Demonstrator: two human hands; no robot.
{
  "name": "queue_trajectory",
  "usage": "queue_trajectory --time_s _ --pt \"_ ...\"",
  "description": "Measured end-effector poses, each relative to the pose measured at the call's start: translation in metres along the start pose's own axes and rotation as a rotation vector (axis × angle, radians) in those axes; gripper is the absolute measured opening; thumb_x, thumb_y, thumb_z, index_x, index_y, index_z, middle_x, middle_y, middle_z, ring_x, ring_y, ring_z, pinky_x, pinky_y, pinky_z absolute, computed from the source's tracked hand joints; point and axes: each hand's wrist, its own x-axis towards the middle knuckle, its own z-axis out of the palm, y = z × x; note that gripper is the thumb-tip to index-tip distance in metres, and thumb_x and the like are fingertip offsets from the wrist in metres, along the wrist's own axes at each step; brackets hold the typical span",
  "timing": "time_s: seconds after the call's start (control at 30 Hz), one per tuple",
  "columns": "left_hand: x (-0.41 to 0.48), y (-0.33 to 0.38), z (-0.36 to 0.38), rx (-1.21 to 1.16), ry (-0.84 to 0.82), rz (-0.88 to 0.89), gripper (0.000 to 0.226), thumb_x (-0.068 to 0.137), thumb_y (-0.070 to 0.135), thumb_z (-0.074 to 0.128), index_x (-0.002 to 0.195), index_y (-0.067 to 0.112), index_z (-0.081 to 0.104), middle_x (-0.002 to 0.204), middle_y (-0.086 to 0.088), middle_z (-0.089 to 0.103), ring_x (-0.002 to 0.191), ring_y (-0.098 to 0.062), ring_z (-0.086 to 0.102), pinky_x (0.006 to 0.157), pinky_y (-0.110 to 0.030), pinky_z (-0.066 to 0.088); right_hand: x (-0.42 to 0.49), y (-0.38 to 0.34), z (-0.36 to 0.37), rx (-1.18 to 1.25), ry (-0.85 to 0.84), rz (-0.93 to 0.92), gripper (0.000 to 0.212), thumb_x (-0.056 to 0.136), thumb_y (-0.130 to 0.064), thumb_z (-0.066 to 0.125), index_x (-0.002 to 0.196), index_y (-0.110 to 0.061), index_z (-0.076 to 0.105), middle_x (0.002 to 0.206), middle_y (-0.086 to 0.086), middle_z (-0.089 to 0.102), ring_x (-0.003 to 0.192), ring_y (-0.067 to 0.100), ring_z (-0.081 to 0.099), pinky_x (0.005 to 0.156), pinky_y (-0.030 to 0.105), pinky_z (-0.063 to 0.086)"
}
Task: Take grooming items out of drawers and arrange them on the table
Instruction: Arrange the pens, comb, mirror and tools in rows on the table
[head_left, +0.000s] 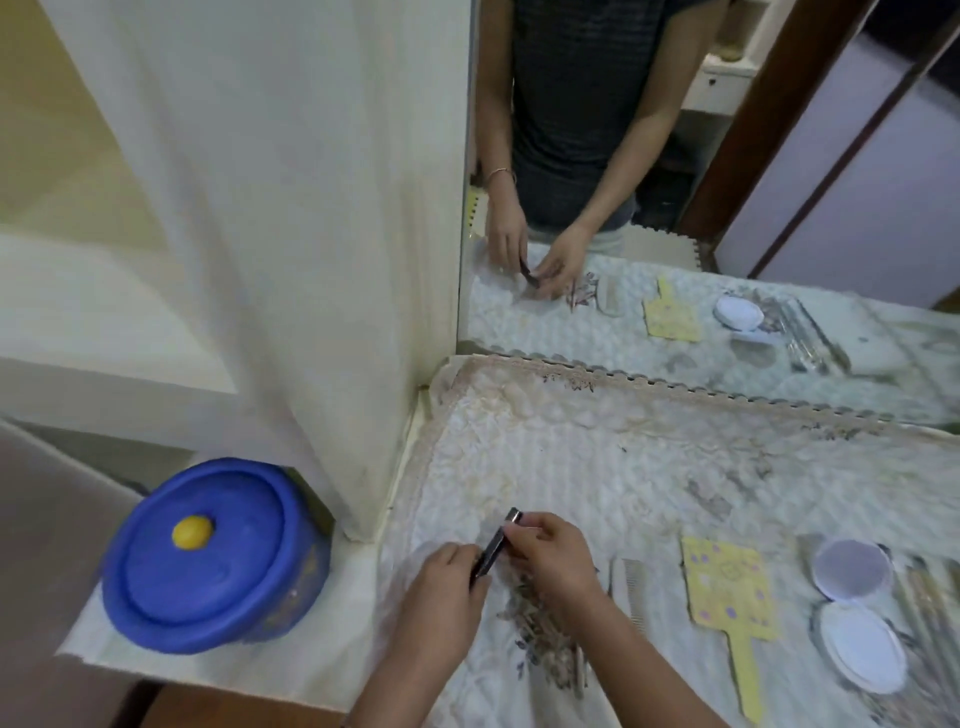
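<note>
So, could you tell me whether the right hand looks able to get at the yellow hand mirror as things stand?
Probably yes. The yellow hand mirror lies flat and uncovered on the table cloth, with only a comb lying between it and the right hand. That hand is gripping a small dark tool with the left hand, so it must let go first.

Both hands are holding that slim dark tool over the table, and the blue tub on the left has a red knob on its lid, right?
Not quite: the head view shows the blue tub has a yellow knob, not red. Both the left hand and right hand do hold the slim dark tool.
</note>
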Motion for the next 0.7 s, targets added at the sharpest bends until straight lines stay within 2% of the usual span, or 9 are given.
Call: queue_trajectory --time_s 0.07,0.13,0.23,0.33,0.4,0.47,0.53,0.6,0.7 --pt "0.001 0.001 0.0 -0.067 0.004 0.036 0.024 0.091 0.025 0.048 0.114 0.02 0.055 0.107 0.0 0.057 0.104 -0.017 0.053 0.082 -0.024 0.039 -0.006 -0.005 -0.002 0.131 -0.03 0.024 0.009 0.081 -0.012 0.067 0.076 -0.006 0.062 0.066 0.011 0.058 0.06 0.021 0.054 0.059 0.031 0.048" --pt "0.003 0.003 -0.001 -0.125 0.001 0.053 0.024 0.09 0.024 0.05 0.113 0.021 0.057 0.1 0.003 0.058 0.098 -0.015 0.054 0.074 -0.02 0.035 -0.012 -0.011 -0.01 0.191 -0.027 0.016 0.014 0.083 -0.009 0.064 0.07 -0.007 0.059 0.066 0.012 0.051 0.064 0.022 0.051 0.06 0.026 0.045" --pt "0.001 -0.003 -0.003 -0.101 -0.058 0.085 0.02 0.09 0.024 0.053 0.107 0.02 0.061 0.078 0.016 0.048 0.084 -0.009 0.049 0.068 -0.019 0.033 -0.009 -0.027 -0.042 0.393 0.115 -0.036 0.015 0.086 -0.006 0.059 0.072 -0.007 0.06 0.071 0.009 0.059 0.067 0.02 0.057 0.06 0.02 0.051" --pt "-0.008 -0.017 -0.003 -0.106 -0.064 0.041 0.016 0.087 0.024 0.057 0.101 0.021 0.064 0.077 0.019 0.05 0.077 -0.005 0.049 0.064 -0.012 0.037 -0.002 -0.058 -0.095 0.412 0.253 -0.171 0.007 0.085 -0.005 0.058 0.079 -0.008 0.059 0.075 0.009 0.06 0.067 0.015 0.058 0.053 0.012 0.053" --pt "-0.013 -0.013 -0.002 -0.234 -0.027 -0.069 0.011 0.083 0.019 0.064 0.088 0.028 0.065 0.08 0.012 0.06 0.073 -0.004 0.056 0.064 -0.007 0.044 -0.005 -0.072 -0.115 0.304 0.264 -0.225 0.006 0.083 -0.006 0.061 0.08 -0.01 0.058 0.074 0.009 0.061 0.067 0.016 0.06 0.057 0.017 0.053" --pt "-0.013 -0.002 0.002 -0.361 -0.023 -0.148 0.023 0.079 0.013 0.068 0.076 0.033 0.058 0.076 0.009 0.062 0.068 -0.003 0.058 0.061 -0.007 0.047 -0.01 -0.068 -0.11 0.146 0.231 -0.238 0.012 0.079 -0.006 0.067 0.081 -0.014 0.058 0.074 0.01 0.064 0.063 0.017 0.06 0.056 0.02 0.05" --pt "-0.012 0.009 0.01 -0.426 -0.06 -0.209 0.023 0.076 0.014 0.072 0.073 0.031 0.056 0.074 0.009 0.063 0.068 -0.002 0.059 0.061 -0.008 0.048 -0.018 -0.044 -0.088 -0.052 0.143 -0.185 0.017 0.076 -0.008 0.071 0.083 -0.017 0.059 0.073 0.009 0.067 0.058 0.015 0.06 0.055 0.022 0.048" --pt "-0.011 0.016 0.016 -0.446 -0.082 -0.258 0.019 0.074 0.019 0.074 0.075 0.027 0.057 0.074 0.009 0.063 0.068 -0.001 0.059 0.057 -0.006 0.047 -0.025 -0.013 -0.064 -0.248 0.073 -0.134 0.016 0.075 -0.016 0.072 0.086 -0.017 0.06 0.073 0.004 0.067 0.057 0.009 0.059 0.055 0.018 0.046" --pt "-0.012 0.018 0.023 -0.415 -0.074 -0.3 0.017 0.074 0.024 0.074 0.083 0.021 0.06 0.074 0.009 0.063 0.069 -0.003 0.059 0.053 -0.005 0.044 -0.028 0.015 -0.046 -0.511 0.05 -0.165 0.018 0.075 -0.025 0.071 0.087 -0.024 0.058 0.074 -0.009 0.059 0.066 0.002 0.053 0.052 0.005 0.038"
